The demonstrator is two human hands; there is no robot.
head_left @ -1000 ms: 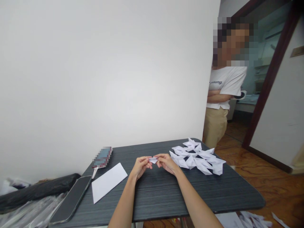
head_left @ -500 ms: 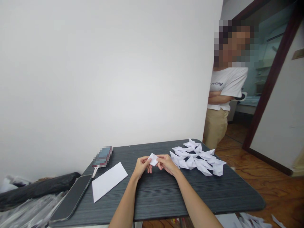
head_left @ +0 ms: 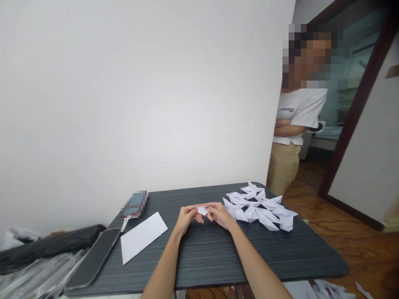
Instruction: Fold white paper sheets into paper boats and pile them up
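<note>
Between my two hands is a small folded piece of white paper (head_left: 202, 210), held just above the dark table (head_left: 208, 253). My left hand (head_left: 188, 216) pinches its left side, and my right hand (head_left: 217, 214) grips its right side. Fingers of both hands curl over the upper edge, so part of the paper is hidden. Right of my right hand lies a group of several folded white paper boats (head_left: 251, 211), close together on the tabletop. To the left of my left hand rests a flat stack of white paper sheets (head_left: 143, 238).
A dark phone (head_left: 95, 259) lies at the table's left edge, with a blurred device (head_left: 136, 204) behind it. A black roll (head_left: 50, 249) lies beyond the left edge. A person (head_left: 288, 120) stands by the doorway with folded arms. Paper scraps (head_left: 332, 288) lie below the front edge.
The paper's upper corner, pointing up before, is now folded or tilted down under my fingers, so less of it shows. My fingers have come closer together along its top.
</note>
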